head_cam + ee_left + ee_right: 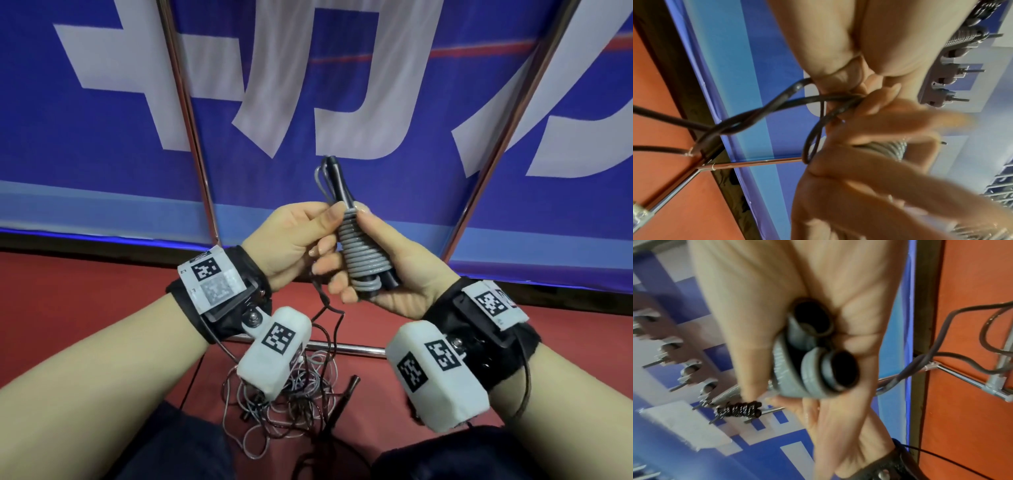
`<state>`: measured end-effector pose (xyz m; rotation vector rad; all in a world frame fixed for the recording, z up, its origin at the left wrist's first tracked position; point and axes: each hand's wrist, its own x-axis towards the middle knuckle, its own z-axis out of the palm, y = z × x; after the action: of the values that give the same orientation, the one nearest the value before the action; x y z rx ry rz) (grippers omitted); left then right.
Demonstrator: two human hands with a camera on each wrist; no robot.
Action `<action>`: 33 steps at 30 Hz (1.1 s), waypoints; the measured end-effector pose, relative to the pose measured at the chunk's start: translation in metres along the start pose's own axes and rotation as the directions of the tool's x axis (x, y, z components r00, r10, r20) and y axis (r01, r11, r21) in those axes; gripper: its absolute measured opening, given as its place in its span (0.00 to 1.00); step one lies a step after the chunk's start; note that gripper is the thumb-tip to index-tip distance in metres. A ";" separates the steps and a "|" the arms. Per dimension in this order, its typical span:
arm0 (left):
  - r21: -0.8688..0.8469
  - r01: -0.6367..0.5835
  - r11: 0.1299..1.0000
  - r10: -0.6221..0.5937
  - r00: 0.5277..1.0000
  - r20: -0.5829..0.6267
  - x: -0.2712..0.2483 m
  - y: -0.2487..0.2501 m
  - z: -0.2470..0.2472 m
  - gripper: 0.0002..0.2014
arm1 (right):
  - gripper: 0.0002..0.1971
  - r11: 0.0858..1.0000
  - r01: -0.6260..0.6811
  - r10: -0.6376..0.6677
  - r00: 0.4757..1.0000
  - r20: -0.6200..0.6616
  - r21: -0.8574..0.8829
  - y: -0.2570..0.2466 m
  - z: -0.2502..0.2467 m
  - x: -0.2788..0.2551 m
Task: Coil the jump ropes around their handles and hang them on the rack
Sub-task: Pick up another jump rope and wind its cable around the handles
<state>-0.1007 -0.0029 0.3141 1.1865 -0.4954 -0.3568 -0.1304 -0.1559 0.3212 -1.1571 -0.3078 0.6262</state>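
Observation:
A grey jump rope (pixel 363 250) is coiled tightly round its two black handles (pixel 337 181), held upright in front of me. My right hand (pixel 400 267) grips the bundle from the right, fingers wrapped round its lower part. The right wrist view looks at the handles' butt ends (pixel 840 368) inside the grey coil (pixel 789 369). My left hand (pixel 294 240) has its thumb and forefinger at the top turn of the coil. Its curled fingers hold a black jump rope (pixel 785 104) that hangs down (pixel 323 301) to the floor.
A tangled pile of ropes (pixel 284 404) lies on the red floor between my knees, beside the rack's chrome base bar (pixel 346 348). Two chrome poles (pixel 191 137) rise before a blue banner. The peg rail (pixel 947 78) carries a coiled black rope (pixel 740 408).

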 end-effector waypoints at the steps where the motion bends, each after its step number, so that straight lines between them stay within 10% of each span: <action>1: 0.026 -0.014 1.000 0.016 0.999 -0.049 0.001 0.000 -0.002 0.18 | 0.22 0.998 0.000 -0.007 0.993 -0.116 -0.058 -0.003 0.001 0.002; 4: 0.142 -0.059 0.988 0.088 0.975 -0.204 0.004 -0.001 -0.005 0.10 | 0.20 0.906 0.027 -0.231 0.867 -0.441 -0.422 -0.004 -0.004 0.005; 7: 0.176 -0.067 0.982 0.125 0.932 -0.341 0.010 -0.007 -0.006 0.09 | 0.19 0.476 -0.080 -0.452 0.832 -0.322 -0.876 0.002 -0.002 0.005; 15: 0.272 -0.035 0.962 0.149 0.899 -0.412 0.013 -0.015 0.009 0.10 | 0.14 0.088 -0.359 -0.546 0.763 -0.346 -0.929 0.011 -0.004 0.024; 24: 0.387 0.012 0.922 0.195 0.849 -0.491 0.011 -0.009 -0.011 0.16 | 0.14 0.435 -0.164 -0.563 0.718 -0.409 -0.886 0.005 -0.003 0.020; 28: 0.368 0.002 0.930 0.174 0.879 -0.444 0.009 -0.011 -0.015 0.12 | 0.12 0.845 -0.023 -0.317 0.783 -0.535 -0.535 0.015 -0.003 0.021; 33: 0.434 0.004 0.901 0.142 0.943 -0.302 0.004 0.000 -0.018 0.08 | 0.11 0.957 0.055 -0.194 0.848 -0.492 -0.283 0.018 -0.012 0.015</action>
<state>-0.0878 0.0092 0.3096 1.6186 -0.3304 0.0240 -0.1175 -0.1510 0.2989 -1.4971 0.0003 0.1392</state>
